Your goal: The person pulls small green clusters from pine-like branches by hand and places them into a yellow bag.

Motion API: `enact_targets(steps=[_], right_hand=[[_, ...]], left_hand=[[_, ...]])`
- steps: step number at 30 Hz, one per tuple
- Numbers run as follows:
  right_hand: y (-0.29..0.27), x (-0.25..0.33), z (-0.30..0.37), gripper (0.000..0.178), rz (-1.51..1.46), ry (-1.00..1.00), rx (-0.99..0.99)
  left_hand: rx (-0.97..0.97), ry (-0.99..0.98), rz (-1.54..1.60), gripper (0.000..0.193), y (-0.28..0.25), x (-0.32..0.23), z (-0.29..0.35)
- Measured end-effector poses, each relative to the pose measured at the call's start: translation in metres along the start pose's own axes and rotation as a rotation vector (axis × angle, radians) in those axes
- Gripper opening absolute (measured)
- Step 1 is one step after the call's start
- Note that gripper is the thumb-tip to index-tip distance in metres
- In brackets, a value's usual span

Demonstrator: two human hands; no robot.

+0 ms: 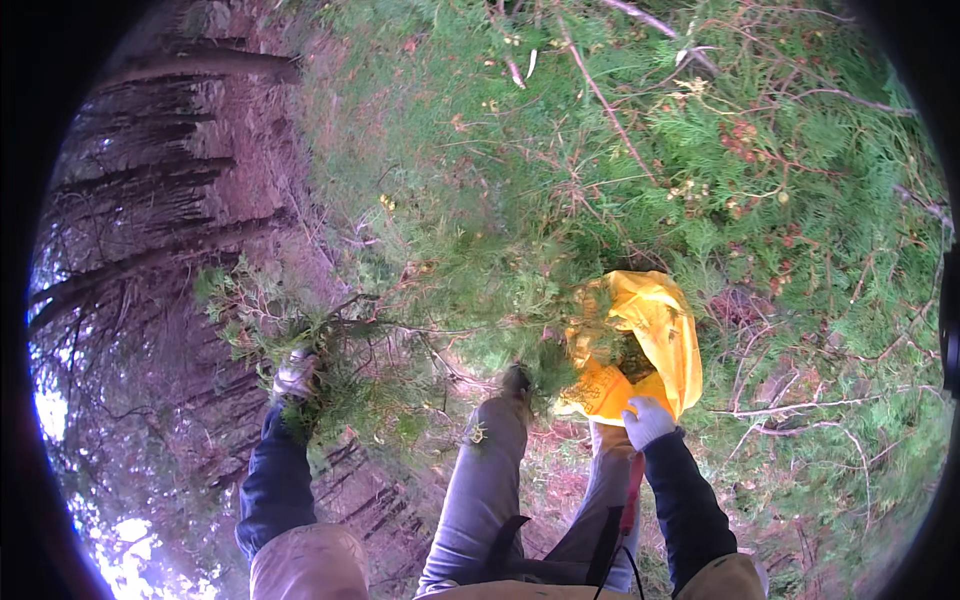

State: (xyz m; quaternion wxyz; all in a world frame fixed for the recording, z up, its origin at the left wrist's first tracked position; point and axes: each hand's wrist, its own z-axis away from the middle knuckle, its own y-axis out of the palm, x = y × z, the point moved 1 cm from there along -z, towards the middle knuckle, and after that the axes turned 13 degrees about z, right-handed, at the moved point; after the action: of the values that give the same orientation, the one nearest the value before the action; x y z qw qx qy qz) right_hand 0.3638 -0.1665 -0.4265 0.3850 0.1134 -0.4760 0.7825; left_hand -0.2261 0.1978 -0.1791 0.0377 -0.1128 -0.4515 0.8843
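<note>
My left hand, in a light glove, is closed around a leafy green conifer branch on the left. Its sprays partly cover the fingers. My right hand, also gloved in white, grips the near rim of a yellow bag. The bag's mouth gapes, and some dark, greenish material shows inside, too shaded to make out. Sprays of foliage overlap the bag's left side. Just below my right wrist hangs a narrow red strap-like thing; whether the hand touches it cannot be told.
Cut-looking conifer foliage with small cones and bare twigs spreads ahead and to the right. Tree trunks and brown ground lie at the left. My legs stand among the greenery, with a dark shoe partly covered.
</note>
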Motion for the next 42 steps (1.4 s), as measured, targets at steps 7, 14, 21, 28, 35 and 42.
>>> enact_targets(steps=[7, 14, 21, 28, 35, 42], right_hand=[[0.007, 0.032, -0.004, 0.028, 0.005, -0.031, 0.069], [-0.047, 0.214, -0.108, 0.064, -0.078, -0.321, -0.284], [-0.059, 0.446, -0.257, 0.083, 0.611, -1.023, -0.441], [0.021, 0.443, -0.251, 0.028, 0.355, -0.43, 0.518], [0.032, 0.376, -0.133, 0.021, -1.698, 0.51, 0.846], [0.002, 0.358, -0.087, 0.004, -1.76, 0.718, 0.362]], left_hand=[[-0.184, -0.425, 0.002, 0.039, -0.046, -0.041, 0.007], [-0.205, -0.049, 0.03, 0.03, 0.003, 0.032, 0.013], [-0.025, -0.398, 0.436, 0.045, 0.046, 0.088, -0.016], [-0.097, 0.3, 0.288, 0.032, 0.031, 0.042, -0.07], [0.395, 0.433, -0.051, 0.057, 0.046, -0.133, -0.15], [0.344, 0.441, 0.045, 0.04, 0.155, -0.231, -0.157]])
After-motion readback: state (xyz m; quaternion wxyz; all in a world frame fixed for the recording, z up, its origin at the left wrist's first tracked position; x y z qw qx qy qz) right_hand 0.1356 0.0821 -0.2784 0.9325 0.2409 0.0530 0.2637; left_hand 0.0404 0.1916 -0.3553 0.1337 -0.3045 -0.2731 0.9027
